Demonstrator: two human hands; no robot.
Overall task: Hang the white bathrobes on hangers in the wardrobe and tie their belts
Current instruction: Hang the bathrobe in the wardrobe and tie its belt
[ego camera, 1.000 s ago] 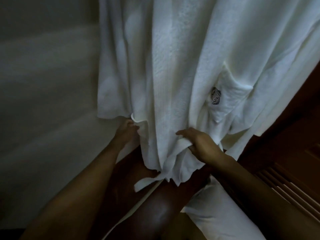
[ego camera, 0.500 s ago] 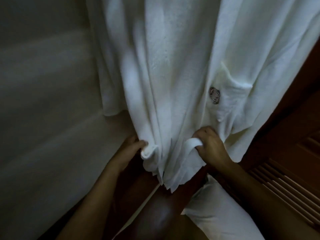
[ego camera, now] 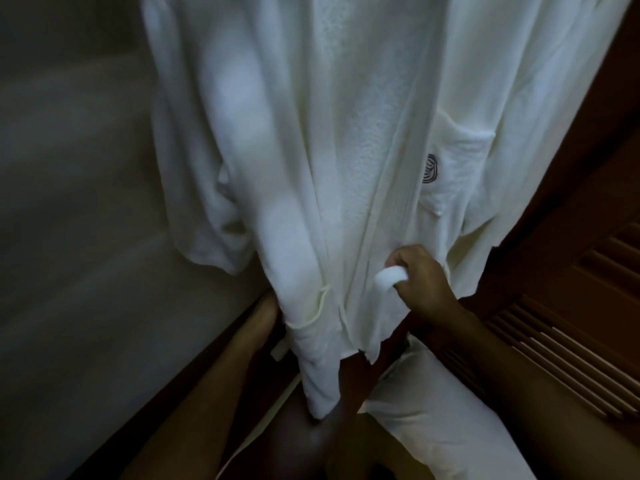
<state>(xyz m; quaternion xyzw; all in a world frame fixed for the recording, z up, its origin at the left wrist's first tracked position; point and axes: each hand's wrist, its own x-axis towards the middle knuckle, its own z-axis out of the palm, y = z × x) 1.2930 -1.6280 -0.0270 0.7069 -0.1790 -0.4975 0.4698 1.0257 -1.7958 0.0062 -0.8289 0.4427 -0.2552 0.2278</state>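
Note:
A white bathrobe (ego camera: pixel 346 150) hangs in front of me and fills the upper middle of the view; its hanger is out of frame. A pocket with a dark round logo (ego camera: pixel 430 169) shows on its right side. My right hand (ego camera: pixel 417 282) grips a white belt end (ego camera: pixel 389 277) against the robe's front. My left hand (ego camera: pixel 268 311) reaches behind the robe's lower left edge. Only the wrist and heel show, and its fingers are hidden by the cloth.
A pale wall (ego camera: pixel 76 237) stands to the left. A dark wooden louvred wardrobe door (ego camera: pixel 571 323) is at the right. A white pillow or folded cloth (ego camera: pixel 440 420) lies low at the right, on a dark wooden surface (ego camera: pixel 294 441).
The view has moved closer to the robe. My left hand has slid behind the robe's left edge and its fingers are now hidden. My right hand still grips the belt end.

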